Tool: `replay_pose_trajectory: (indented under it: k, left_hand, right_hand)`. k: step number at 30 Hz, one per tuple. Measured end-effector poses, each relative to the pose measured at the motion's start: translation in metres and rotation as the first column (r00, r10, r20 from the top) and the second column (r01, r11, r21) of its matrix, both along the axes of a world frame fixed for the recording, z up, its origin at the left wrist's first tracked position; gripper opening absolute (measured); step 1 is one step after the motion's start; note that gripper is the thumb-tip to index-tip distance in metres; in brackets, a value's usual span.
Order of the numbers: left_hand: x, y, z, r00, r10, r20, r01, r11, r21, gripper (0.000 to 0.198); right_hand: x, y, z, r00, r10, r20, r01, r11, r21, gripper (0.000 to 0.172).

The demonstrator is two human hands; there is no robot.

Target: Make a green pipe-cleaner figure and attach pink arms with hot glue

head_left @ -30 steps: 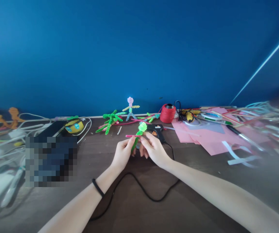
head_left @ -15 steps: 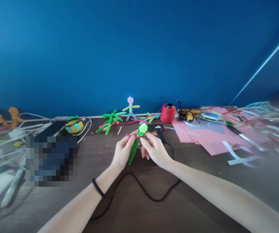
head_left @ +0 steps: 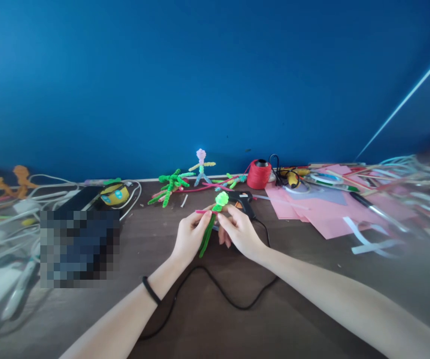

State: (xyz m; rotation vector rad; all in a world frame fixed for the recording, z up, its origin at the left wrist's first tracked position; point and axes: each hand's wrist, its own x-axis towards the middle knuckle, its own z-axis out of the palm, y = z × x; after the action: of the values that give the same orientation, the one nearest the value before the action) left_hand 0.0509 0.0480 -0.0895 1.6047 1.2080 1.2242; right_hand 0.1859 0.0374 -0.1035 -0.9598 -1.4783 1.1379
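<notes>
Between my hands is a green pipe-cleaner figure with a light green coiled head and long green strands hanging below. A pink pipe cleaner crosses it just under the head. My left hand is closed, thumb and finger pinching the pink pipe cleaner against the figure. From the other side, my right hand pinches the figure at the same crossing, its lower fingers curled beneath. The fingertips hide part of the join. Just behind my right hand lies a black glue gun.
Finished-looking pipe-cleaner figures, one green and one pastel, are near the blue wall. A red thread spool stands right of them. Pink paper sheets lie right; a yellow tape measure-like object and cables lie left. A black cord loops in front.
The green figure has shifted slightly right and down, and its hanging strands look closer together. My left thumb has moved a little right; my right hand stays nearly still.
</notes>
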Motion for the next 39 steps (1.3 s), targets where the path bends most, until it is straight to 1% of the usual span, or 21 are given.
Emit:
replay_pose_trajectory:
  k: [3, 7, 28, 35, 39]
  left_hand:
    - [0.001, -0.0014, 0.0022, 1.0, 0.003, -0.006, -0.003, 1.0, -0.008, 0.029]
    - [0.0027, -0.0032, 0.003, 1.0, 0.01, 0.022, -0.01, 1.0, -0.021, 0.027]
    - [0.0041, -0.0071, 0.0049, 0.995, 0.028, 0.091, -0.021, 0.997, -0.07, 0.027]
    - [0.0035, -0.0068, 0.0018, 0.997, 0.028, 0.065, -0.027, 0.999, -0.023, 0.027]
    - [0.0023, -0.0065, -0.0012, 0.999, 0.027, 0.038, -0.027, 1.0, -0.006, 0.029]
  right_hand:
    - [0.0004, 0.0001, -0.0002, 1.0, 0.011, -0.015, -0.011, 1.0, -0.001, 0.014]
    - [0.0005, -0.0006, 0.0002, 1.0, 0.022, -0.018, -0.022, 1.0, -0.011, 0.013]
    - [0.0009, -0.0015, -0.0004, 0.999, 0.04, 0.01, -0.04, 0.999, -0.001, 0.016]
    - [0.001, -0.0017, 0.0, 1.0, 0.017, 0.005, -0.017, 1.0, -0.01, 0.019]
    - [0.0014, -0.0012, -0.0004, 0.999, 0.033, 0.001, -0.033, 0.999, -0.009, 0.018]
